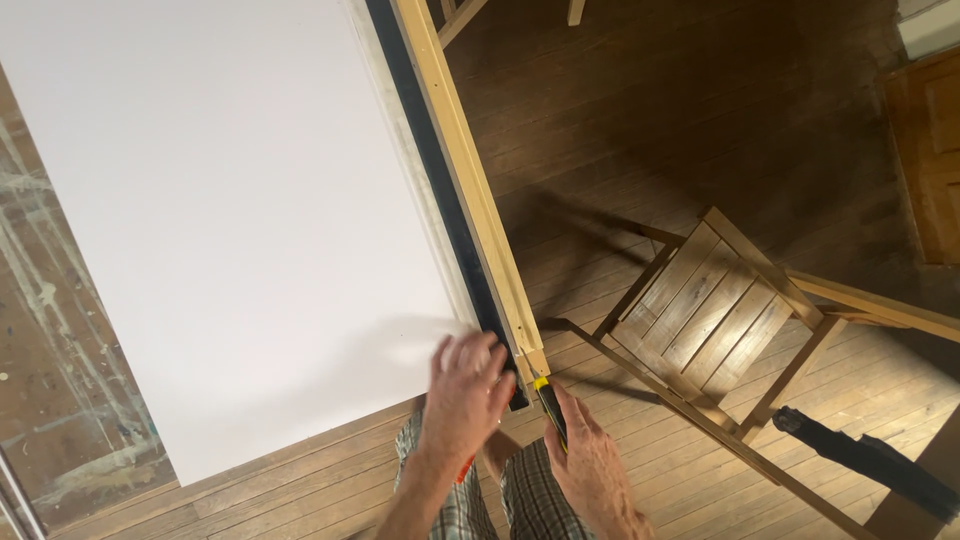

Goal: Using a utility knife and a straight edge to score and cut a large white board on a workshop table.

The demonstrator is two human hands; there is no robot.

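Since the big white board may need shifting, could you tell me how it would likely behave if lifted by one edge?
The white board looks thin and very wide, so it would probably flex or sag. Its smooth face may be slippery under the left hand. It looks light for its size, yet awkward; the wooden strip along its edge might slide off.

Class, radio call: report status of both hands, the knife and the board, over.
Left hand pressing white board corner. Right hand gripping yellow knife at wooden straightedge end. Chair close right.
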